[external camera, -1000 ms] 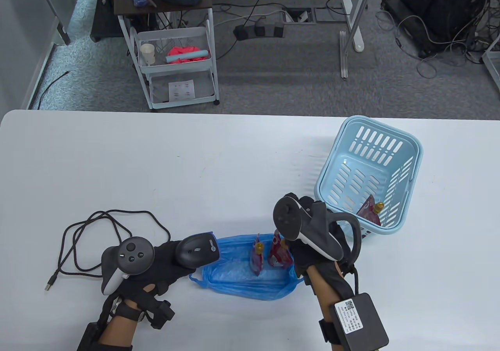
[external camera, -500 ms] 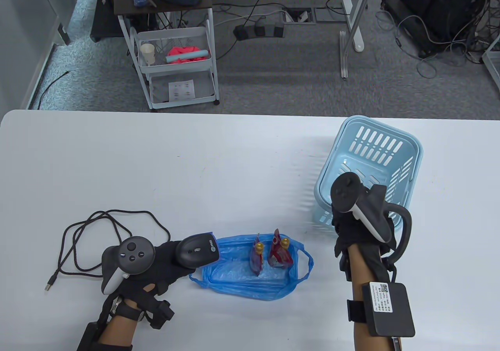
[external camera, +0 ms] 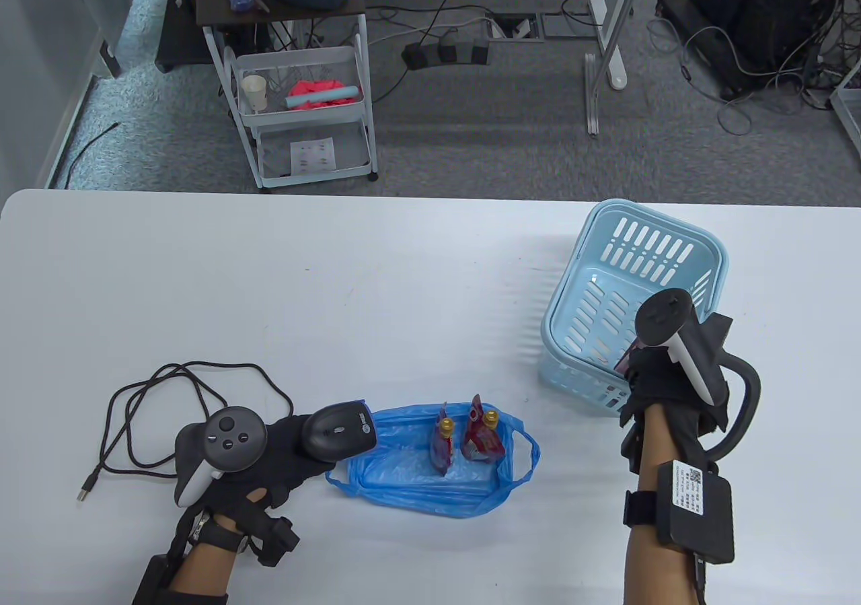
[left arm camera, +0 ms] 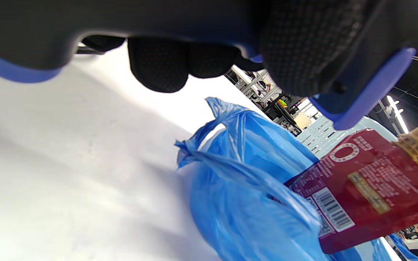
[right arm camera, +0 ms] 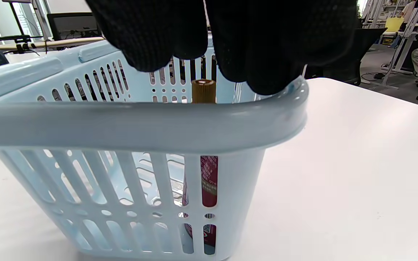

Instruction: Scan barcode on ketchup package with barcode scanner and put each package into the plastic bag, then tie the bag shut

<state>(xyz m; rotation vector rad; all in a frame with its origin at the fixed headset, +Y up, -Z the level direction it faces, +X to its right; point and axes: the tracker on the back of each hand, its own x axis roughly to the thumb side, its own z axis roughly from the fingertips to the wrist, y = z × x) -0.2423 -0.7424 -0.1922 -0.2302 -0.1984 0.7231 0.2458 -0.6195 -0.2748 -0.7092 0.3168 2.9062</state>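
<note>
Left hand (external camera: 269, 453) grip clamped on barcode scanner (external camera: 338, 431); right hand (external camera: 662, 389) over basket (external camera: 706, 245) rim, grip state unclear.

The left hand (external camera: 269, 453) sits at the near left of the table (external camera: 336, 282) with the barcode scanner (external camera: 338, 432) in its grip; the scanner's cable (external camera: 168, 396) loops behind and to the left of that hand. Just right of the scanner lies the plastic bag (external camera: 430, 477), two ketchup packages (external camera: 481, 437) standing in it. Well right of the bag, the right hand (external camera: 662, 379) hangs over the near rim of the basket (external camera: 605, 255), directly above a third package (right arm camera: 209, 181) inside.
</note>
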